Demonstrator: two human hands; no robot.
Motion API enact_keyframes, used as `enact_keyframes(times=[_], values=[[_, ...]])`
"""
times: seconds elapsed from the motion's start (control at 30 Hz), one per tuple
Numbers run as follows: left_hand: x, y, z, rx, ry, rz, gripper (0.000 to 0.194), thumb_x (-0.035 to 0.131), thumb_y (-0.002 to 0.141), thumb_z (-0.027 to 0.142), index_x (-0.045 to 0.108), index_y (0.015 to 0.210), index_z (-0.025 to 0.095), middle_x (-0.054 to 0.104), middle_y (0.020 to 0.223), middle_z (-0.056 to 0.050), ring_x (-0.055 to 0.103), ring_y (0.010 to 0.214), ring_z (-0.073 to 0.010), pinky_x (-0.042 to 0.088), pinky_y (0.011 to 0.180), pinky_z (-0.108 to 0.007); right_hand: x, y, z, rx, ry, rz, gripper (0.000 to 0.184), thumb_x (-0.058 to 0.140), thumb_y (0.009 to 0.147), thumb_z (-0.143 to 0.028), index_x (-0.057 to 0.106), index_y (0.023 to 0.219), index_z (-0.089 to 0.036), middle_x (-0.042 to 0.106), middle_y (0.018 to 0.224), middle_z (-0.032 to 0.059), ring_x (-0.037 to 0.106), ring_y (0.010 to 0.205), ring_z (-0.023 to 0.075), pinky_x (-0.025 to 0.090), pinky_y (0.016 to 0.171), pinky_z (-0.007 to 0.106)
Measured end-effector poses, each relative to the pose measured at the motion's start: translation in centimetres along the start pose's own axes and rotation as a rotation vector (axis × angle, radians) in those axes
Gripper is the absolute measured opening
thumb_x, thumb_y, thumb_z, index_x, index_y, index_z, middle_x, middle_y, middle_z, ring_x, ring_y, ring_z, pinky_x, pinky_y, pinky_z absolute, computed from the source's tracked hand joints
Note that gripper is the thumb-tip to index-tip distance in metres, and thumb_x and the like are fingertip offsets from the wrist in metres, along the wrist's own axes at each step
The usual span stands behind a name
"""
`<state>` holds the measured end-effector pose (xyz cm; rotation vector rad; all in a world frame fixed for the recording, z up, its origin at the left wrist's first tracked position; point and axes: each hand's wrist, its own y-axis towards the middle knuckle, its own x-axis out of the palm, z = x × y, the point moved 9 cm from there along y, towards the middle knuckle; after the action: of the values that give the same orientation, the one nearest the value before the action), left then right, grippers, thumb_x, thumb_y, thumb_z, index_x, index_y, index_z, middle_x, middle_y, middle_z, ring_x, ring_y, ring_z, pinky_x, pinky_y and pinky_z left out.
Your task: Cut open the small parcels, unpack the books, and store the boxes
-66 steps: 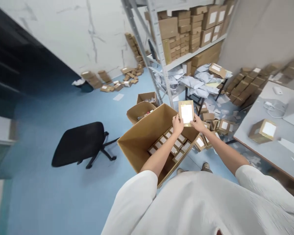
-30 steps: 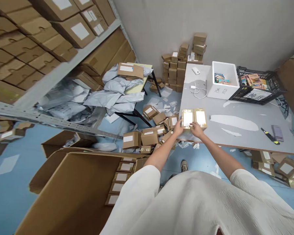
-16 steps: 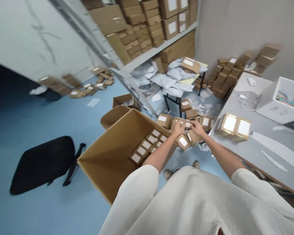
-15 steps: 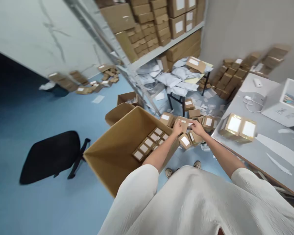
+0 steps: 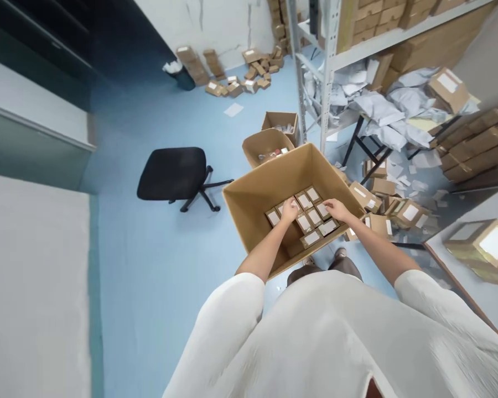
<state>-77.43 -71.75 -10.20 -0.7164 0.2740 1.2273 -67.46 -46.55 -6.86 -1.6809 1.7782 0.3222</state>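
A large open carton (image 5: 269, 177) stands before me, with several small labelled cardboard boxes (image 5: 304, 223) packed side by side on its bottom. My left hand (image 5: 289, 210) hangs over the carton's middle, fingers loosely curved above the boxes, nothing visible in them. Opposite it, over the carton's right part, my right hand (image 5: 337, 210) has its fingers stretched out and apart, also holding nothing I can see. The two hands are apart, with box labels showing between them.
Two further open cartons (image 5: 266, 142) stand behind the large one. A black office chair (image 5: 172, 173) is to the left. A metal shelf rack (image 5: 331, 72), grey mailing bags (image 5: 382, 110) and loose parcels (image 5: 409, 213) lie ahead and right. Taped boxes (image 5: 492, 243) sit on the table (image 5: 473, 293) at right.
Both hands held a labelled box, set it beside another on the table, and let go. They then swung left, empty, to over the carton. The view turned right, then back left.
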Motion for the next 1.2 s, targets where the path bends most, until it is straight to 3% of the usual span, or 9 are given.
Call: enact_keyframes(times=[0.1,0.2,0.4,0.53,0.8,1.03,1.2], values=[[-1.1,0.1,-3.1,-0.075,-0.024,0.013,0.054,0.063,0.089,0.008,0.069,0.142,0.016,0.071,0.144,-0.016,0.073,0.124,-0.025,0.051,0.119,-0.038,2.3,2.0,-0.2,0.014,-0.022,-0.09,0.033,0.067,0.092,-0.014,0.082,0.121,-0.018,0.08,0.131,0.012,0.075,0.122,0.0266,0.054,0.117,0.042],[-0.9,0.2,-6.1,-0.15,-0.052,0.021,0.048,0.064,0.09,0.01,0.071,0.137,0.014,0.072,0.144,-0.017,0.07,0.13,-0.026,0.049,0.122,-0.039,4.8,4.4,0.9,0.053,-0.026,-0.183,0.032,0.065,0.093,-0.013,0.083,0.119,-0.017,0.081,0.13,0.012,0.076,0.12,0.0258,0.055,0.115,0.041],[2.2,1.4,-13.5,-0.324,-0.093,0.047,0.038,0.066,0.092,0.011,0.075,0.129,0.013,0.073,0.14,-0.018,0.07,0.131,-0.0268,0.048,0.123,-0.04,11.7,9.1,6.4,0.126,-0.051,-0.357,0.029,0.063,0.091,-0.011,0.083,0.111,-0.017,0.083,0.124,0.0098,0.078,0.116,0.0226,0.058,0.112,0.041],[6.5,3.1,-18.7,-0.372,-0.093,0.023,0.035,0.066,0.093,0.012,0.075,0.126,0.017,0.074,0.137,-0.015,0.07,0.129,-0.027,0.049,0.122,-0.042,16.8,11.4,12.3,0.192,-0.085,-0.44,0.027,0.064,0.09,-0.01,0.084,0.107,-0.018,0.084,0.121,0.0107,0.078,0.117,0.0232,0.057,0.112,0.041],[17.4,6.9,-28.6,-0.432,-0.027,-0.13,0.039,0.067,0.091,0.016,0.073,0.13,0.017,0.074,0.135,-0.018,0.07,0.131,-0.0316,0.05,0.121,-0.045,25.6,12.9,24.2,0.319,-0.134,-0.499,0.025,0.068,0.087,-0.017,0.084,0.106,-0.019,0.085,0.11,0.0106,0.081,0.107,0.0262,0.061,0.104,0.042],[25.3,9.5,-36.1,-0.528,-0.085,-0.19,0.048,0.072,0.087,0.015,0.072,0.135,0.013,0.069,0.145,-0.021,0.066,0.137,-0.0347,0.046,0.123,-0.041,32.2,12.8,30.9,0.405,-0.221,-0.586,0.022,0.066,0.087,-0.015,0.083,0.098,-0.02,0.085,0.098,0.0056,0.08,0.1,0.0255,0.062,0.098,0.037],[29.9,11.0,-40.1,-0.611,-0.095,-0.188,0.067,0.074,0.086,0.016,0.061,0.152,0.009,0.059,0.157,-0.025,0.061,0.145,-0.038,0.044,0.125,-0.042,35.2,12.1,33.8,0.418,-0.194,-0.603,0.02,0.065,0.09,-0.016,0.082,0.099,-0.023,0.085,0.103,0.0059,0.078,0.099,0.0236,0.061,0.097,0.035]])
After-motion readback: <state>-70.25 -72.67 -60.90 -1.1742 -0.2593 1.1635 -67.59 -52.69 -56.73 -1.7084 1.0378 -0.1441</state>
